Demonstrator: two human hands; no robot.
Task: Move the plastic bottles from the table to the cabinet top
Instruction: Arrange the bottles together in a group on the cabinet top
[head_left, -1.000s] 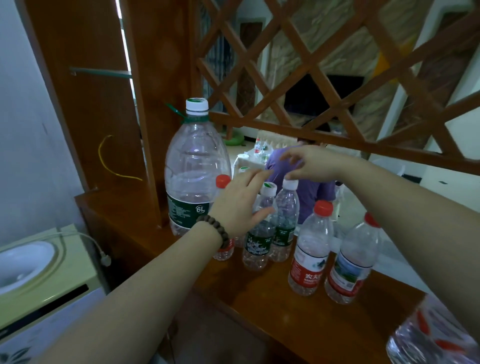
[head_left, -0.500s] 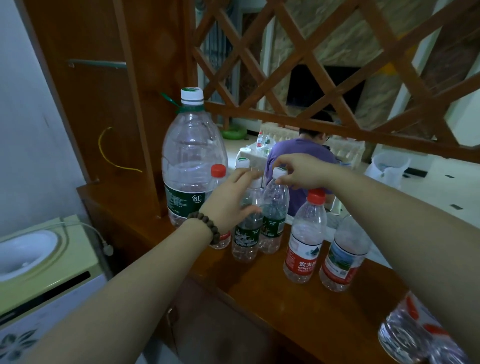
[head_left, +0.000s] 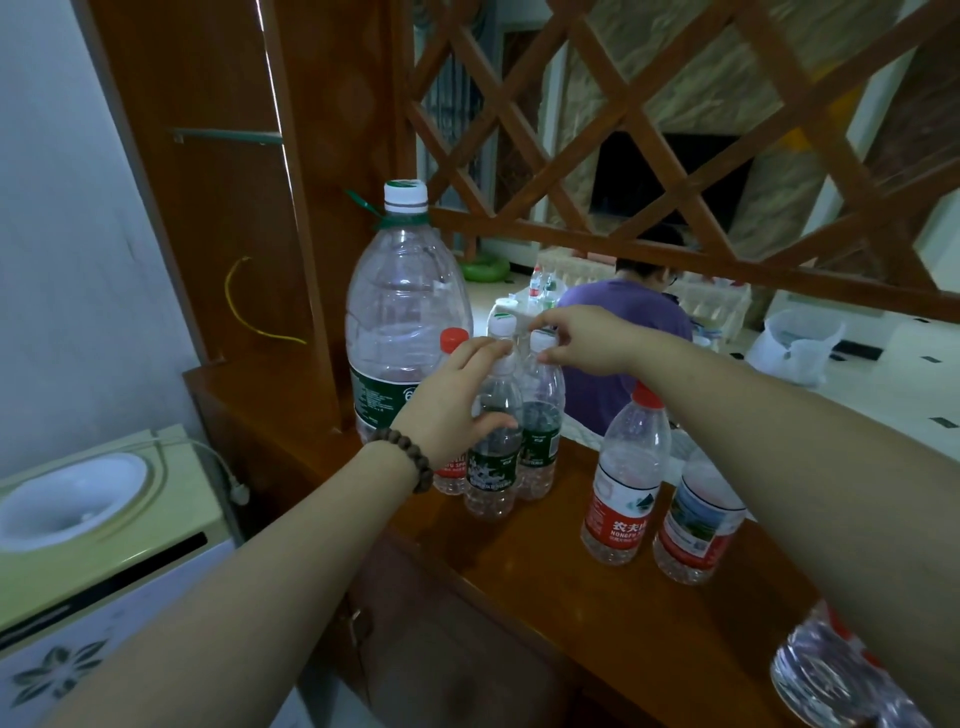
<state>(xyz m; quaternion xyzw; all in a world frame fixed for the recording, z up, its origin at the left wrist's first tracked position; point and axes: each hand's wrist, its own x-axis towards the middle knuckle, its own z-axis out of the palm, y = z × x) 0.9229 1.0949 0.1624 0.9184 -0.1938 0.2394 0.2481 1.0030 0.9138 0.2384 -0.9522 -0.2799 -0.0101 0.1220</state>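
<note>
Several clear plastic bottles stand on the wooden cabinet top (head_left: 545, 577). My left hand (head_left: 449, 402), with a bead bracelet on the wrist, is wrapped around the neck and shoulder of the front green-labelled bottle (head_left: 491, 467). Just behind it, my right hand (head_left: 584, 340) pinches the white cap of the second green-labelled bottle (head_left: 540, 441). A small red-capped bottle (head_left: 453, 338) is mostly hidden behind my left hand. A big 6L bottle (head_left: 402, 322) stands at the left. Two red-labelled bottles (head_left: 621, 499) (head_left: 698, 525) stand to the right.
A wooden lattice screen (head_left: 675, 156) rises behind the bottles, and a person in a purple shirt (head_left: 623, 322) sits beyond it. A water dispenser (head_left: 104, 519) stands at the lower left. Under my right forearm lies another blurred bottle (head_left: 831, 670).
My right hand has dropped from above the bottles onto the rear green-labelled bottle's cap. My left hand has closed on the front green-labelled bottle.
</note>
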